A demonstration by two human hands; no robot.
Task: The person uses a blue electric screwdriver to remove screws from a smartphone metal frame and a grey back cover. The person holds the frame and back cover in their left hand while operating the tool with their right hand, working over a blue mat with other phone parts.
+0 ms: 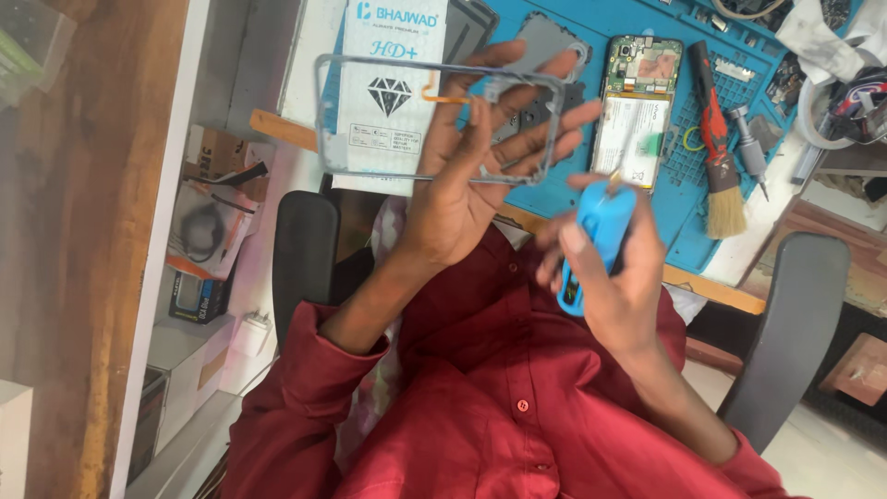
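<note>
Head view: two hands, left (462, 176) gripping one phone frame (439, 115), right (610, 268) clasping one blue screwdriver (596, 236).

Bright even daylight, soft faint shadows, mild glare on the white packet (393, 92), slight motion blur, edges stretched

Your left hand (462, 176) has a clear, grey-tinged phone frame (434, 115), a thin orange strip showing through it. Your right hand (610, 268) is around a bright blue tool (596, 231). Your shirt (499, 407) is deep red with matching red buttons. Under it all, a blue work mat (693, 139) patterned with a grid of small squares. On the mat, an opened phone (637, 111), white battery, green board at the top. Beside that, a brush (716, 139) with a red and black handle and tan bristles. The packet (393, 83) is white with a black diamond and blue lettering.
</note>
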